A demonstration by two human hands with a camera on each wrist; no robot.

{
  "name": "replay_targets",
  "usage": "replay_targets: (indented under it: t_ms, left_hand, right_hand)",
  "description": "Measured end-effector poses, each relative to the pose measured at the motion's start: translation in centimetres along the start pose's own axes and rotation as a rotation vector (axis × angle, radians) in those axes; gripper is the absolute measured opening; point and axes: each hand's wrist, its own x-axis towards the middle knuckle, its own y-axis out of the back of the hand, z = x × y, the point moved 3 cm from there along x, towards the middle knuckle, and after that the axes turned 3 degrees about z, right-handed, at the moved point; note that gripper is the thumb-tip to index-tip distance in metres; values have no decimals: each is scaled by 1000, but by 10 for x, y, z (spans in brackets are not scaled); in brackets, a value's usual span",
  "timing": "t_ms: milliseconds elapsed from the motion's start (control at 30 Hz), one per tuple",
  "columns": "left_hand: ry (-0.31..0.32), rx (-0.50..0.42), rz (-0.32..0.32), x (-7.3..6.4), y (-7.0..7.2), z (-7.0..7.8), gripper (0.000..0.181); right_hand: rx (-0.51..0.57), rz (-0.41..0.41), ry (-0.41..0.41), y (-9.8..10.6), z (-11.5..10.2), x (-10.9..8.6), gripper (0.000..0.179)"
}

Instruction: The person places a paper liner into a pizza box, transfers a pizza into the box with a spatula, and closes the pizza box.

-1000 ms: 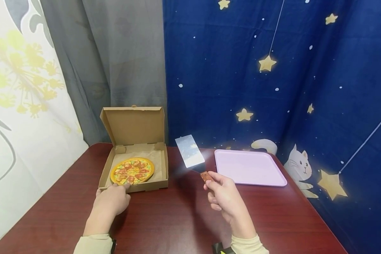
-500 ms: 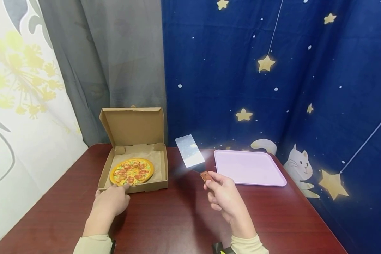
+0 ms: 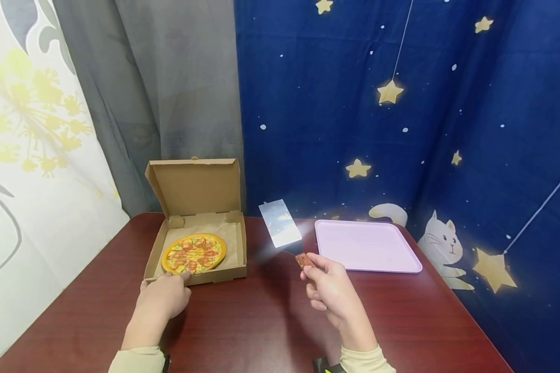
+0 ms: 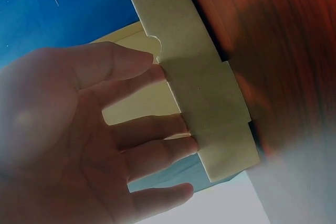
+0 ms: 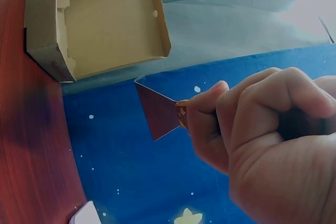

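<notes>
In the head view, a pizza (image 3: 193, 253) with a yellow crust lies inside a cardboard pizza box (image 3: 235, 249), whose lid stands raised at the back. My left hand (image 3: 162, 296) rests at the box's near side. Seen from the left wrist, its fingers (image 4: 157, 153) are extended and spread, their tips at the top edge of the box's front wall (image 4: 197, 56). My right hand (image 3: 332, 291) grips the brown handle of a metal spatula (image 3: 281, 224). The shiny blade is held up above the table, pointing away and leftward, between box and tray. Most of the handle is hidden by the fingers.
A pale purple tray (image 3: 368, 246) lies on the right of the dark red table (image 3: 242, 326). Behind the table hang a grey curtain (image 3: 196, 83) and a blue curtain (image 3: 308, 114) with stars. A white patterned curtain (image 3: 42, 217) hangs at the left.
Both hands stay almost still, the left at the box and the right holding the spatula. The head view shifts very slightly.
</notes>
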Motion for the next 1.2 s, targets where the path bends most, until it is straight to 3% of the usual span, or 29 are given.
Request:
replay_targets:
  t_ms: [1200]
  left_hand:
    - [-4, -3, 4, 0, 0, -1, 49]
  right_hand:
    - [-4, 49, -7, 21, -3, -3, 49]
